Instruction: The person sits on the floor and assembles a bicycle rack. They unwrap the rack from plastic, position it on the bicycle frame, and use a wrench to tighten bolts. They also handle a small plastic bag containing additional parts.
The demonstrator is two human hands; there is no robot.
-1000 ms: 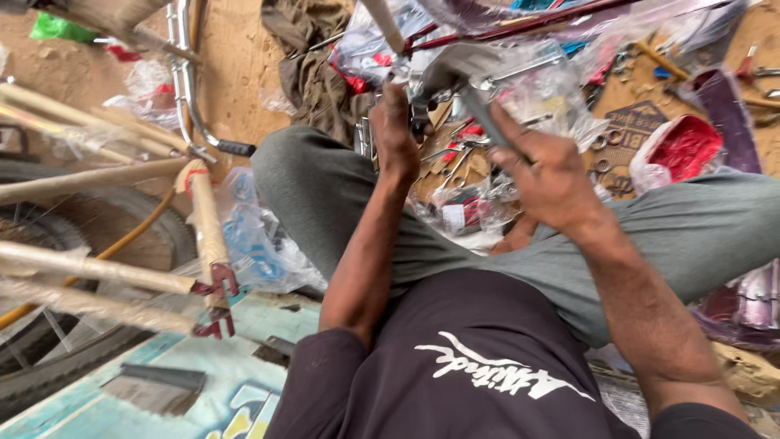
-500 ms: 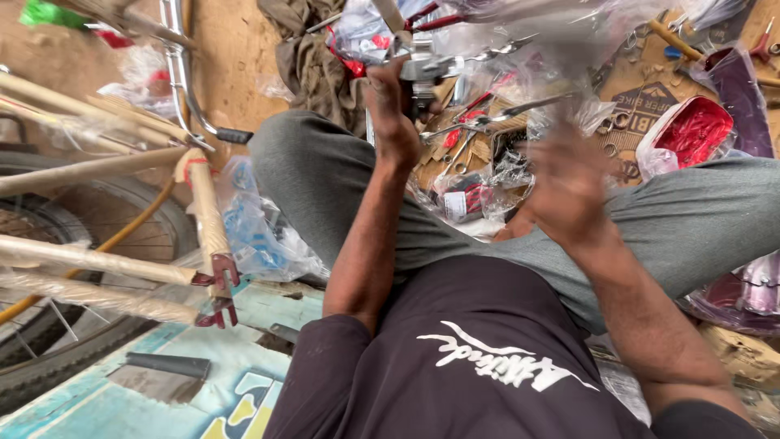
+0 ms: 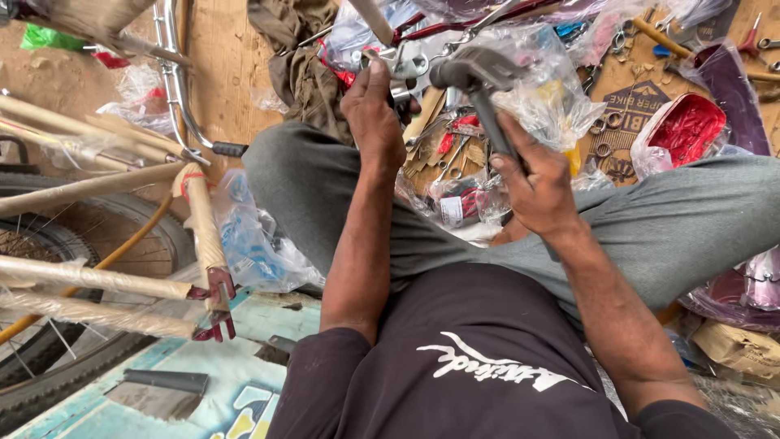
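Hammer (image 3: 479, 81), grey and dark-handled, sits at about one o'clock from the middle of the view, its head up near the top and its handle running down into the right hand (image 3: 532, 183). Going left to right: at nine o'clock lie paper-wrapped bicycle frame tubes (image 3: 97, 280) over a wheel (image 3: 73, 244), with a chrome handlebar (image 3: 175, 81) at eleven o'clock on the sandy floor (image 3: 227, 57). A blue-printed plastic bag (image 3: 252, 244) rests just beside the person's bent knee. The left hand (image 3: 374, 110) reaches up toward twelve o'clock, its fingers (image 3: 361, 81) closed around a small metal bracket (image 3: 398, 69) at the end of a pale tube (image 3: 374, 20). The right hand's fingers wrap tightly on the hammer handle; the hammer head hangs just beside the bracket, at its three o'clock. Behind them clear bags (image 3: 544, 97) of parts pile up, and at two o'clock a red saddle (image 3: 682, 130) lies in plastic.
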